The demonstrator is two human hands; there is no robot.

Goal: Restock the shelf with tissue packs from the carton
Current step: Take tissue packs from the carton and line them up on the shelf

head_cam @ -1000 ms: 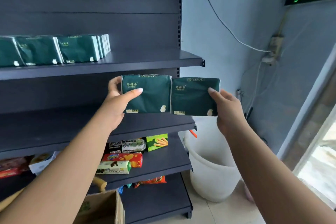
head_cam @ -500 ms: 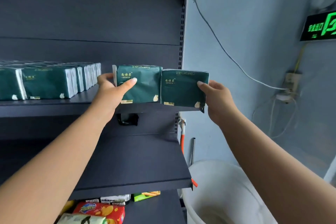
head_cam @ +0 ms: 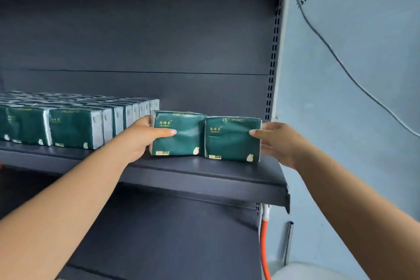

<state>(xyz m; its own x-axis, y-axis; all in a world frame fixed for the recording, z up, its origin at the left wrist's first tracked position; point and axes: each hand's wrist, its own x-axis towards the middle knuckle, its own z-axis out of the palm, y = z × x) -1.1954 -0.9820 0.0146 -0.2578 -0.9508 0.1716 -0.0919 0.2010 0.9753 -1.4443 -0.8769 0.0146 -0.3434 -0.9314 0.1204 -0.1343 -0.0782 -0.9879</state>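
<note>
Both packs are now coming down onto the shelf (head_cam: pixel 204 173) at centre frame, up from mid-air a moment ago, so two more are nearly stocked beside the row of packs (head_cam: pixel 75 125) at left. The left hand (head_cam: pixel 145 138) is gripping the left pack (head_cam: pixel 178 133), the right hand (head_cam: pixel 276 141) pinching the right pack (head_cam: pixel 231 138), thumbs across the fronts.

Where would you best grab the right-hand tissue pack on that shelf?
By its short right end, coming from the right as the right hand does: the right-hand tissue pack stands upright on the shelf, its left end against the neighbouring pack.
</note>
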